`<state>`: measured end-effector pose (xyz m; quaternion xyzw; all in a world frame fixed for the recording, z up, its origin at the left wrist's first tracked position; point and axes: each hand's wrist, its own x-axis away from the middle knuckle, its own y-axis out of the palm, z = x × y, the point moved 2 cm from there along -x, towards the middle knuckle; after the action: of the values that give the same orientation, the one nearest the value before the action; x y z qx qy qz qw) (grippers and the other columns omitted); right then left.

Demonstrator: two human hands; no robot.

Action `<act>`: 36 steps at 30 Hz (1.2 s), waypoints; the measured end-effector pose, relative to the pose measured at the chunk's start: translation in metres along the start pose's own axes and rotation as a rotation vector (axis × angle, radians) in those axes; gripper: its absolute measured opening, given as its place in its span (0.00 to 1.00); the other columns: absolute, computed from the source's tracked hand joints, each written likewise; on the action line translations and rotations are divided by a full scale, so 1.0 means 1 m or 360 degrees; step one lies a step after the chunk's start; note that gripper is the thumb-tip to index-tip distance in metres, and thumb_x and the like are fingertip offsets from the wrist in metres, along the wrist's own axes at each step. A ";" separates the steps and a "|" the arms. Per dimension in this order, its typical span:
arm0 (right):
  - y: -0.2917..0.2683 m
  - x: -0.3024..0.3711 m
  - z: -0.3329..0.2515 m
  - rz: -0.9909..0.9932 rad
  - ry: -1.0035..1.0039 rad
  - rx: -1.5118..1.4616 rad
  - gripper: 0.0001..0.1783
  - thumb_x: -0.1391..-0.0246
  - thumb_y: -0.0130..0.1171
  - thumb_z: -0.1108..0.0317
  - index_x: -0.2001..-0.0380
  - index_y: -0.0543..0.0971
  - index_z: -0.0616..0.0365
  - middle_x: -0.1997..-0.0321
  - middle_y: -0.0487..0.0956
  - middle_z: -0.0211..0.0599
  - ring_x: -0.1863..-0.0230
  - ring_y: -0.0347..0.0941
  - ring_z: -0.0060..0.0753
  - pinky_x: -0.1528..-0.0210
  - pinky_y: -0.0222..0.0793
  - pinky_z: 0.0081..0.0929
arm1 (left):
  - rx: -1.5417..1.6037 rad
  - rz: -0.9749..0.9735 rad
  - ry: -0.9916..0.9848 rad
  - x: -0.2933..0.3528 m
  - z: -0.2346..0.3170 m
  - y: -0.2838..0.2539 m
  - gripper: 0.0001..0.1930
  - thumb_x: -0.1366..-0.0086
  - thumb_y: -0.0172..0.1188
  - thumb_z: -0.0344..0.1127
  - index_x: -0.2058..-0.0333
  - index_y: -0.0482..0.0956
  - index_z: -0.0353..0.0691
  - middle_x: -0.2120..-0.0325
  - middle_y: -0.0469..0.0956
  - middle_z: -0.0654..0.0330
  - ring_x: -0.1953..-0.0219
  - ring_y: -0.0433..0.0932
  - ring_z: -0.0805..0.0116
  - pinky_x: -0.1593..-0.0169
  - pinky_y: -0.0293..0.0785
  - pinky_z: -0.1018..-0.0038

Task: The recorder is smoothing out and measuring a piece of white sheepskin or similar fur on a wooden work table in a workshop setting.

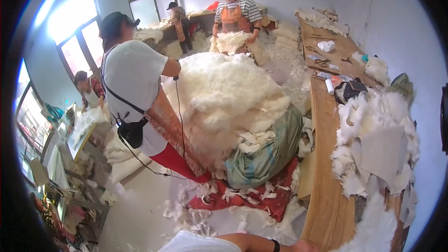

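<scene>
My left arm, in a white sleeve with a black wristband, reaches along the lower edge toward the right. My left hand [303, 246] is at the near end of the wooden workbench [326, 205], cut off by the picture's edge. Its fingers do not show, so what it touches or holds is hidden. My right hand is out of view. Close to the left hand, a strip of white fleece [374, 228] hangs along the bench. Beyond it lies a heap of white sheepskins [373, 116] with a pale, smooth hide piece [383, 151] on top.
A huge fleece pile [228, 93] rises mid-room beside a green sack [266, 158] and red cloth [280, 200]. A person in white [135, 70] stands left of it; another in an orange apron [235, 16] handles fleece behind. Scissors [322, 62] and a black bag [351, 89] lie on the right-hand benches.
</scene>
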<state>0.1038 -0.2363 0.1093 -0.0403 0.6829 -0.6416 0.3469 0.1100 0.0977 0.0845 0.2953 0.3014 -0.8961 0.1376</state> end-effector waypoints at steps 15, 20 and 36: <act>-0.027 -0.028 -0.034 -0.0226 0.0375 -0.0063 0.24 0.36 0.45 0.55 0.46 0.72 0.62 0.43 0.69 0.60 0.40 0.63 0.61 0.39 0.59 0.48 | -0.0038 -0.0071 -0.0112 0.006 -0.005 0.005 0.14 0.39 0.54 0.48 0.76 0.69 0.46 0.80 0.70 0.57 0.78 0.73 0.54 0.77 0.70 0.60; -0.029 -0.030 -0.035 -0.0210 0.0391 -0.0101 0.26 0.36 0.43 0.51 0.47 0.72 0.62 0.42 0.69 0.59 0.41 0.63 0.61 0.39 0.59 0.49 | -0.0060 0.0094 0.0030 -0.002 0.006 -0.009 0.14 0.40 0.56 0.47 0.78 0.68 0.45 0.79 0.70 0.57 0.79 0.74 0.55 0.77 0.70 0.60; -0.028 -0.016 -0.039 -0.0054 0.0320 -0.0134 0.26 0.35 0.43 0.53 0.49 0.73 0.66 0.45 0.72 0.58 0.42 0.65 0.60 0.39 0.58 0.50 | 0.0121 -0.0497 -0.0386 0.016 -0.001 0.000 0.07 0.41 0.54 0.38 0.66 0.71 0.45 0.75 0.74 0.53 0.70 0.76 0.50 0.69 0.72 0.57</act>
<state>0.0849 -0.2004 0.1395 -0.0019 0.7398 -0.6190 0.2637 0.0979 0.0977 0.0739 0.1399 0.2907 -0.9463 0.0210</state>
